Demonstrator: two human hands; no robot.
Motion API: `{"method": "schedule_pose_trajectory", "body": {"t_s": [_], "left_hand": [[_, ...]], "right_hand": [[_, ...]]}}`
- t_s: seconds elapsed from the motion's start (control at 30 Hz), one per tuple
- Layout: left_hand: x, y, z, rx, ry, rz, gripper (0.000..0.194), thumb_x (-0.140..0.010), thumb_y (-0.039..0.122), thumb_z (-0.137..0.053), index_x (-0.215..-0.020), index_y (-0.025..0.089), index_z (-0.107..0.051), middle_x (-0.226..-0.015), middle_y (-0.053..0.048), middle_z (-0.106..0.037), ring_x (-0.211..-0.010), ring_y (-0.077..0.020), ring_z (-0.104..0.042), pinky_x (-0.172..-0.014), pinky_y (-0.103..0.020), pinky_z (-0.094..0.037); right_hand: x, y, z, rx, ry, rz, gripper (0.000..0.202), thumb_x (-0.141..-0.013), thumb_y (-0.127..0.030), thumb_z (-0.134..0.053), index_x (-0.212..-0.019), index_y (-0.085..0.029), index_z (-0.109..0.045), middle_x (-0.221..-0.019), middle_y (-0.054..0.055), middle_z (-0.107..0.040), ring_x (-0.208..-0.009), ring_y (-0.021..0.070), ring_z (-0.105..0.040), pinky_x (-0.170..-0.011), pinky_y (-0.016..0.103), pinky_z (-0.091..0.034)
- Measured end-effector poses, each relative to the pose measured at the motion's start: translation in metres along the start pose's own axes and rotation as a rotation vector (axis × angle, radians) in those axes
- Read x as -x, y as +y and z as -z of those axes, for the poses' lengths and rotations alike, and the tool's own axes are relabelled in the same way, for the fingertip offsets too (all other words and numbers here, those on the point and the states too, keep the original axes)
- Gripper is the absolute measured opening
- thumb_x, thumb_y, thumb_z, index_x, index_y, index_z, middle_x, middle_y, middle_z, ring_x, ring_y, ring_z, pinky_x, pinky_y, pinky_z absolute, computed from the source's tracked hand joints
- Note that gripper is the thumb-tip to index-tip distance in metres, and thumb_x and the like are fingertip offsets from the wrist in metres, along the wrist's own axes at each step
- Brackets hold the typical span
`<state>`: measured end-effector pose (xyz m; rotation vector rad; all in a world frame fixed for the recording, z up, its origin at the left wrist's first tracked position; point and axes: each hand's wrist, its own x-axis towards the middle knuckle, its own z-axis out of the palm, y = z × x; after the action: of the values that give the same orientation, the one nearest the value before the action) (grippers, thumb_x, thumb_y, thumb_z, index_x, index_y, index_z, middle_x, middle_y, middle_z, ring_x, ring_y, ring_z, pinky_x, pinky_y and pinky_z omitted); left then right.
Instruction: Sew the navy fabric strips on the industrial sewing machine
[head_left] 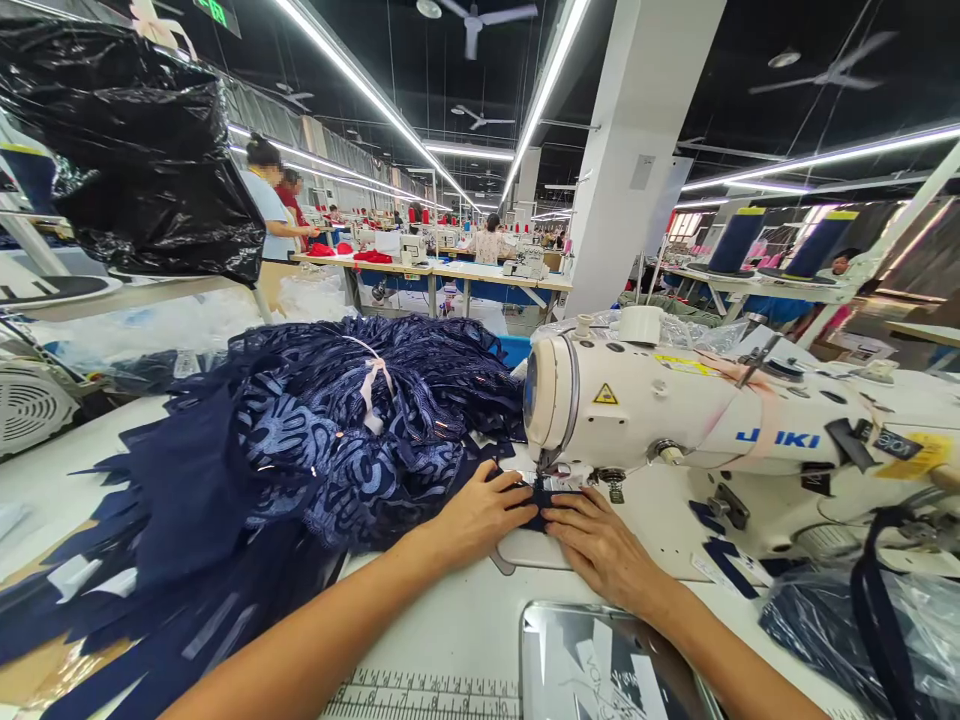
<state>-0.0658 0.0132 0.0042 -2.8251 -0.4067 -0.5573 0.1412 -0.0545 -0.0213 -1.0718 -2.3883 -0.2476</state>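
A small navy fabric piece point(537, 520) lies under the needle and presser foot of a white sewing machine point(600, 400). My left hand point(480, 512) grips its left side, fingers bent over the cloth close to the foot. From the right, my right hand point(600, 545) holds the same cloth, its fingertips just beside the needle. The underside of the piece and parts of both thumbs are hidden. Left of the machine, a big heap of navy patterned lace garments point(322, 440), tied with a pale strip, reaches my left hand.
A metal tray point(536, 660) with white labels sits before my right forearm, beside a printed ruler point(427, 695). Navy scraps point(727, 565) and a plastic-wrapped bundle point(817, 615) lie at right. A black plastic bag point(150, 150) hangs upper left. Co-workers stand at tables behind.
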Motion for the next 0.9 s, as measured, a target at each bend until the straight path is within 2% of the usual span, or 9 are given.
{"method": "schedule_pose_trajectory", "body": {"t_s": [0.2,0.4,0.67,0.9], "left_hand": [[0.001,-0.003,-0.006,0.005,-0.046,-0.025,0.017,-0.085,0.018,-0.050,-0.102,0.019,-0.055,-0.103,-0.004,-0.062,-0.102,-0.0198,-0.049,-0.084,-0.036,-0.026],[0.002,-0.004,-0.007,0.027,-0.075,-0.019,0.019,-0.084,0.017,-0.050,-0.103,0.019,-0.055,-0.105,-0.003,-0.063,-0.102,-0.0186,-0.051,-0.083,-0.034,-0.026],[0.002,-0.009,-0.013,0.043,-0.073,-0.027,0.021,-0.084,0.017,-0.051,-0.104,0.021,-0.055,-0.110,-0.001,-0.061,-0.104,-0.0179,-0.050,-0.086,-0.034,-0.026],[0.001,-0.010,-0.009,0.054,-0.094,-0.032,0.024,-0.082,0.015,-0.053,-0.105,0.022,-0.055,-0.110,-0.002,-0.061,-0.104,-0.0176,-0.051,-0.086,-0.034,-0.027]], "right_hand": [[0.003,0.005,-0.005,-0.061,-0.008,-0.021,0.028,-0.082,-0.008,-0.043,-0.100,-0.019,-0.061,-0.106,0.006,-0.064,-0.109,0.0215,-0.050,-0.097,0.050,-0.035],[0.002,0.007,-0.005,-0.174,0.029,-0.022,0.029,-0.082,-0.008,-0.042,-0.100,-0.017,-0.062,-0.105,0.006,-0.064,-0.106,0.0198,-0.053,-0.094,0.040,-0.043],[0.001,0.005,-0.004,-0.177,0.037,-0.047,0.029,-0.081,-0.008,-0.043,-0.101,-0.018,-0.063,-0.106,0.007,-0.064,-0.107,0.0199,-0.053,-0.094,0.040,-0.044],[0.000,0.004,-0.004,-0.157,0.021,-0.061,0.029,-0.081,-0.008,-0.044,-0.100,-0.018,-0.063,-0.106,0.007,-0.064,-0.107,0.0195,-0.053,-0.094,0.040,-0.043]]}}
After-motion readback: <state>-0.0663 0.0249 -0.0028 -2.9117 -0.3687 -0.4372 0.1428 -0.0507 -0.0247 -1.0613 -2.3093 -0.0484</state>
